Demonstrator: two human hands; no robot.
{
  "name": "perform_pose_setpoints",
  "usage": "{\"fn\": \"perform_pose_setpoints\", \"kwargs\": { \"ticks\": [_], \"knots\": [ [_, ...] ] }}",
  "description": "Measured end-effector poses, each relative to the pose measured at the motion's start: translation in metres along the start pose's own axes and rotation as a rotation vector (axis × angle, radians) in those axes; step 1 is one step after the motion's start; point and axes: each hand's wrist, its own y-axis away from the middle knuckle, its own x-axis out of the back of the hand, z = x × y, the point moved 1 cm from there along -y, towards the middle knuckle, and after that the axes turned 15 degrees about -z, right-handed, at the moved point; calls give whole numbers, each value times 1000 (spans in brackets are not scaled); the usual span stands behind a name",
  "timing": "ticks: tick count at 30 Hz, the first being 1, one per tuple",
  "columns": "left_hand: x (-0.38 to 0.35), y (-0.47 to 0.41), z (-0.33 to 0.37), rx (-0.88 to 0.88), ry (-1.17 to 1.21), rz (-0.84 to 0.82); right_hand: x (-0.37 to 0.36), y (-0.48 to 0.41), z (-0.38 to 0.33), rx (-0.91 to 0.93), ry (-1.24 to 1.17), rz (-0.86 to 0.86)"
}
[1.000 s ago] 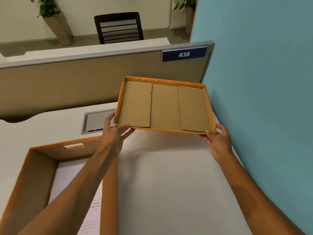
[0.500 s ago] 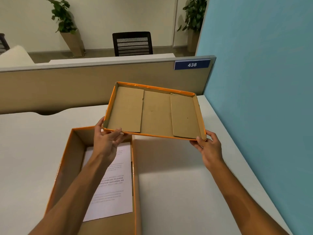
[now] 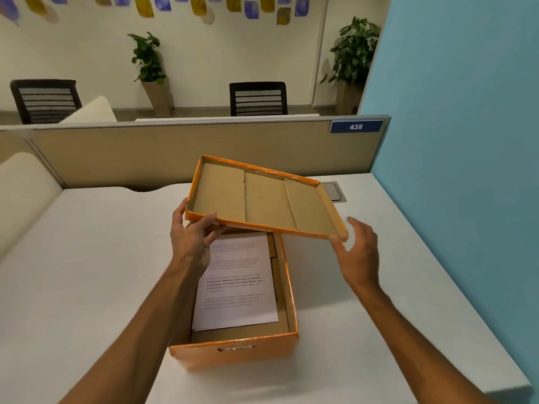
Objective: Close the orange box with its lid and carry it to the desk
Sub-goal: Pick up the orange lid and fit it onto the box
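Note:
The open orange box (image 3: 236, 349) stands on the white table in front of me, with a printed sheet of paper (image 3: 236, 281) lying inside. Above its far end I hold the orange lid (image 3: 265, 199) upside down and tilted, its brown cardboard inside facing me. My left hand (image 3: 191, 233) grips the lid's near left corner, thumb over the rim. My right hand (image 3: 357, 252) is beside the lid's near right corner with fingers spread, and at most its fingertips touch the lid.
The white table (image 3: 87, 258) runs to a beige partition (image 3: 175, 153) at the back and a blue wall (image 3: 466, 170) on the right. A grey cable hatch (image 3: 335, 192) sits behind the lid. Black chairs and potted plants stand beyond the partition.
The lid has moved left and down over the box. My right hand has let go of its near right corner and opened. The view has lifted, with the whole box now in sight.

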Motion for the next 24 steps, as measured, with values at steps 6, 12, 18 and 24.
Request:
{"fn": "perform_pose_setpoints", "kwargs": {
  "ticks": [6, 12, 18, 24],
  "knots": [
    [3, 25, 30, -71, -77, -17, -30, 22, -54, 419, 330, -99],
    [-17, 40, 66, -131, -152, -45, -43, 17, -77, 502, 296, 15],
    [-51, 46, 95, -232, -293, -82, -33, 8, -89, 542, 179, 119],
    [-88, 24, 113, -310, -488, -237, 2, -10, -106, 446, -46, 151]
  ]
}}
